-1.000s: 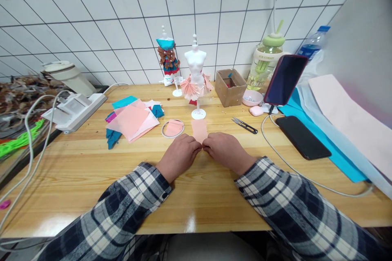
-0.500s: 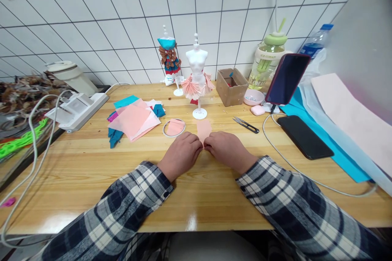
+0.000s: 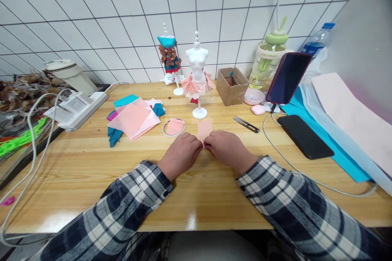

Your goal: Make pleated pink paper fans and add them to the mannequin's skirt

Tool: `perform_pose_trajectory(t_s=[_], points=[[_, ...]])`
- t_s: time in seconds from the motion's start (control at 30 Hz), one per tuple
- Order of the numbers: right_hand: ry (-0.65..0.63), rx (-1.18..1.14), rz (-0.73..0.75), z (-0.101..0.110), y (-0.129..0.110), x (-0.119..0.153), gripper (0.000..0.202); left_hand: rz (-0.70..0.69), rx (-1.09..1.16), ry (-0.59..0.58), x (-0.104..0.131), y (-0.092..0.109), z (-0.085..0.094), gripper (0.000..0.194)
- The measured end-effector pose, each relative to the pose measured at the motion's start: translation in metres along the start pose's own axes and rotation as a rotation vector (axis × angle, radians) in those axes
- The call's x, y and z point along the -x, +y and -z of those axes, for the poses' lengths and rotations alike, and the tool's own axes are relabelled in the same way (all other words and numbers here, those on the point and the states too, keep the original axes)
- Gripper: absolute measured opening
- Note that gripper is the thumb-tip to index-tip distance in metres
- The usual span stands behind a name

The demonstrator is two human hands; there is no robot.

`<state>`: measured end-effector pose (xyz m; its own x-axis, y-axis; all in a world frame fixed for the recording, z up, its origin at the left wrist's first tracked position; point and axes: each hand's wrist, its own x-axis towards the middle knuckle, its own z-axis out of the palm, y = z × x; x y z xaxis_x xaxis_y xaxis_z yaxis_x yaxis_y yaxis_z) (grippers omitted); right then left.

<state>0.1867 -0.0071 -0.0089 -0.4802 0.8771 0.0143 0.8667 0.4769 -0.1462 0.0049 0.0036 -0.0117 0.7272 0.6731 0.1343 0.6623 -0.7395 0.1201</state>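
A small pink paper piece point(image 3: 205, 129) lies at the middle of the wooden table, its near edge pinched between both hands. My left hand point(image 3: 182, 153) grips its near left corner, fingers closed. On the other corner is my right hand point(image 3: 228, 149), also closed, its fingertips nearly meeting the left ones. To the left, a ring point(image 3: 164, 129) lies around more pink pieces point(image 3: 175, 126). Beyond the paper stands a white mini mannequin point(image 3: 197, 59) wearing a pleated pink skirt point(image 3: 192, 85). Black snips point(image 3: 246, 124) lie to the right.
Pink sheets point(image 3: 131, 118) and teal scraps lie left. Behind stand a dressed mannequin point(image 3: 169, 59), a cardboard box point(image 3: 232, 89), a pink dish point(image 3: 254, 97) and a bottle point(image 3: 266, 61). A phone point(image 3: 304, 136), cable and long papers lie right; a power strip point(image 3: 79, 112) is far left.
The view has shifted very slightly. Both hands stay on the near edge of the pink piece, with hardly any visible movement.
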Motion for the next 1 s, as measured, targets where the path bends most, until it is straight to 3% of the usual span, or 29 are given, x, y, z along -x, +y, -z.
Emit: perform_pose_trajectory(t_s=[1.0], points=[[0.053, 0.013, 0.026, -0.0044, 0.0011, 0.0003, 0.022, -0.024, 0.000, 0.008, 0.0008, -0.0033, -0.0029, 0.024]])
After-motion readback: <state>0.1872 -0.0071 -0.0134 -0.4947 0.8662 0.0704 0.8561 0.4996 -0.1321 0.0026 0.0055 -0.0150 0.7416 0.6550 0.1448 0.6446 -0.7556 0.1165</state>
